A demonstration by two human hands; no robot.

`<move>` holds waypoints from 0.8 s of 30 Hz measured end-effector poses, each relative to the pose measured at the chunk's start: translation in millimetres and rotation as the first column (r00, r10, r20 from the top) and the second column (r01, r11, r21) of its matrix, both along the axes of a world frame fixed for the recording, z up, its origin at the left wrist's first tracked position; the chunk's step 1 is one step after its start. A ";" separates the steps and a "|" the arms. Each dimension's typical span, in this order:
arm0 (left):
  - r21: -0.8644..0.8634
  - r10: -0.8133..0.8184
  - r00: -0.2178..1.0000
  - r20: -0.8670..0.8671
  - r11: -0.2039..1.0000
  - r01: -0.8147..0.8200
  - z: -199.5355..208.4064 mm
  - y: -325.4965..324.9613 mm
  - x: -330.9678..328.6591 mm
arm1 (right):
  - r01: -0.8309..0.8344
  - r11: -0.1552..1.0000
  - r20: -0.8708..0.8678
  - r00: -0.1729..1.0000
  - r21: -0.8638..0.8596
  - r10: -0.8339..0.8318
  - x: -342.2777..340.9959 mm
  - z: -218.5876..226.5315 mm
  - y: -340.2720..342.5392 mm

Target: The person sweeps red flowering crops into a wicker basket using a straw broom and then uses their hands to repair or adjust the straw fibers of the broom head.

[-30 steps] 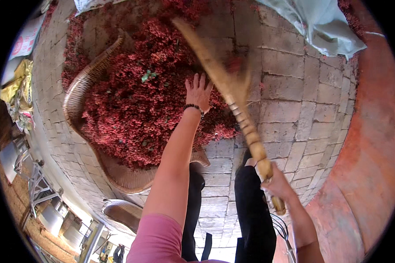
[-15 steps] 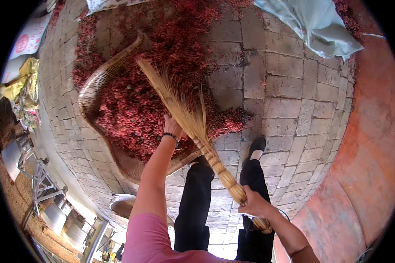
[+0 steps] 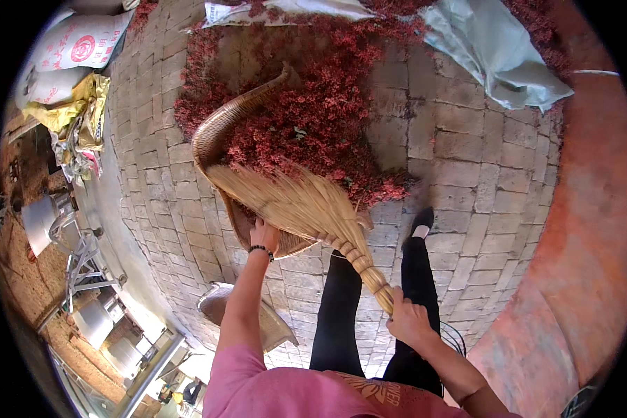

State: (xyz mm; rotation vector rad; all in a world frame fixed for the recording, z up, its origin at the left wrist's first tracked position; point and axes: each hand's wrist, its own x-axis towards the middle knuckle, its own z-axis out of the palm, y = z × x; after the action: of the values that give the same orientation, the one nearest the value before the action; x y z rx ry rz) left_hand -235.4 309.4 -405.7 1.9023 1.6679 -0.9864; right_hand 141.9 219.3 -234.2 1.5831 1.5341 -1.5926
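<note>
My right hand [image 3: 409, 319] is wrapped round the bound handle of a straw broom [image 3: 306, 198]. The broom's bristles fan out to the upper left, across the near part of a wicker scoop basket [image 3: 212, 129]. My left hand [image 3: 265, 235], with a dark beaded bracelet at the wrist, reaches into the basket near its front rim. Bristles hide its fingertips, so whether it grips anything is unclear. Small red berry-like pieces [image 3: 296, 129] with a few green leaves fill the basket's far part and spill past its open right side onto the bricks.
A second scoop basket [image 3: 275, 327] lies near my left arm. Pale plastic sheeting [image 3: 498, 59] and a white sack [image 3: 285, 12] lie at the far side. Stuffed sacks [image 3: 83, 42] and metal-framed chairs [image 3: 83, 265] stand left. A reddish floor [image 3: 557, 292] borders the brick paving right.
The broom's bristles have swung toward me and left, now lying over the basket's near part. My left hand has drawn back toward the front rim. The view has shifted.
</note>
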 end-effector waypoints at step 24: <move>0.529 -0.328 0.739 0.588 0.847 -0.046 163.6 48.1 115.2 | -0.111 0.854 0.091 0.993 0.508 0.075 45.2 117.0 -45.4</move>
State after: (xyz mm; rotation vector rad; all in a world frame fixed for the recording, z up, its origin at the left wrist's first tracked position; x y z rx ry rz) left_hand -120.2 357.5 -242.0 2.3613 1.4106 0.1862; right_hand 187.1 173.9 -117.2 1.7661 2.0830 -1.1100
